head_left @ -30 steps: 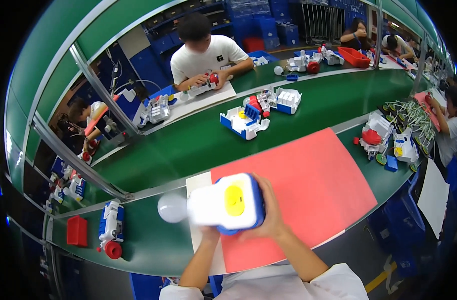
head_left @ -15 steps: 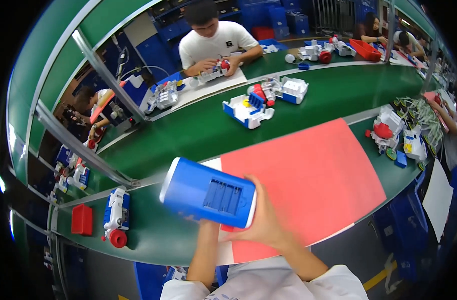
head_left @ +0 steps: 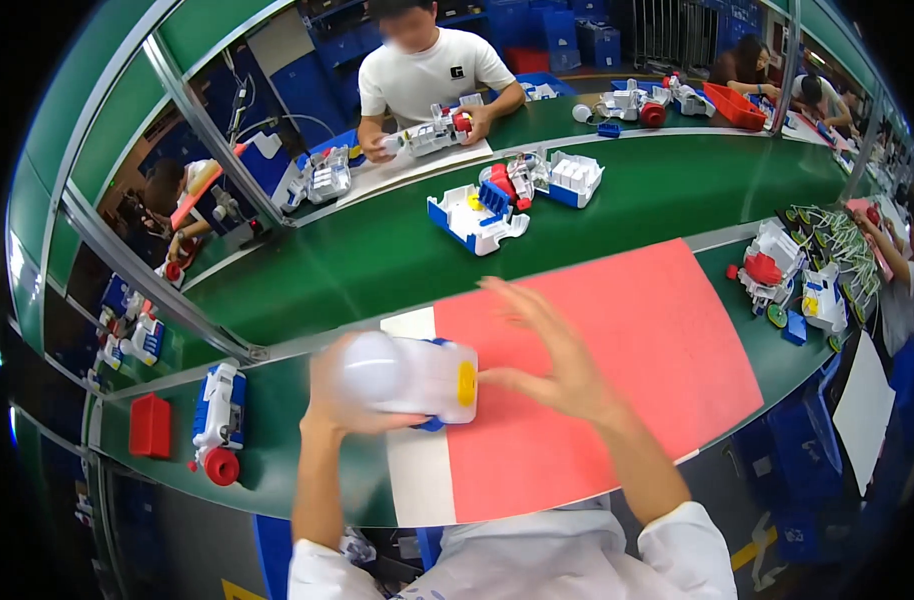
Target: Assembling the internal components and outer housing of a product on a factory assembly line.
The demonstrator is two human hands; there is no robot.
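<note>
In my left hand [head_left: 327,400] is a white-and-blue plastic toy body [head_left: 432,375], slightly blurred, with a rounded pale dome at its left end and a yellow oval piece at its right end. Fingers wrap around the dome side; some are hidden behind it. My right hand [head_left: 557,370] is off the toy, just to its right, with thumb and fingers spread and nothing between them. Both are over a red sheet [head_left: 617,350] with a white strip [head_left: 414,480] along its left side.
To the left are a red tray [head_left: 151,426] and another toy [head_left: 219,415] with a red ring. An opened toy casing [head_left: 477,220] lies on the green belt [head_left: 357,265]. Toy parts and wires [head_left: 837,235] lie at right. Across, a person [head_left: 432,85] handles a toy.
The toy has turned over: its blue battery side faced me before, now the white side with the dome shows. My right hand has let go and opened.
</note>
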